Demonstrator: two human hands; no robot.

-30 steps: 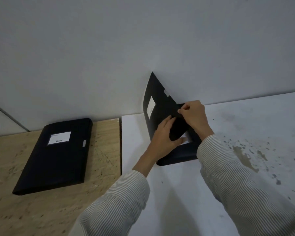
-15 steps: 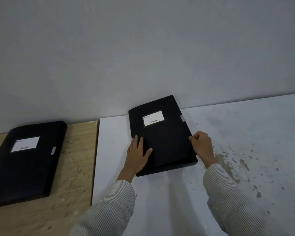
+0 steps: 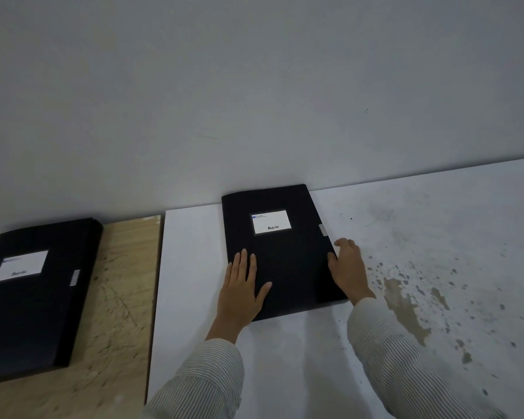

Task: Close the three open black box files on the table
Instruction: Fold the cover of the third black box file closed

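Note:
A black box file (image 3: pixel 288 255) with a white label lies flat and closed on the white table (image 3: pixel 315 358), near the wall. My left hand (image 3: pixel 242 288) rests palm down on its lower left corner, fingers spread. My right hand (image 3: pixel 350 269) presses against its right edge, just below the small grey clasp tab (image 3: pixel 323 230). A second black box file (image 3: pixel 34 294) with a white label lies closed on the wooden table (image 3: pixel 118 297) at the left. No third file is in view.
A grey wall (image 3: pixel 254 101) runs right behind both tables. The white table's right part carries brown stains and specks (image 3: pixel 406 303). A seam separates the wooden and white tabletops.
The file's cover, upright a second ago, has come down flat. My left hand moved onto the cover; my right hand slid to the right edge. The view shifted right.

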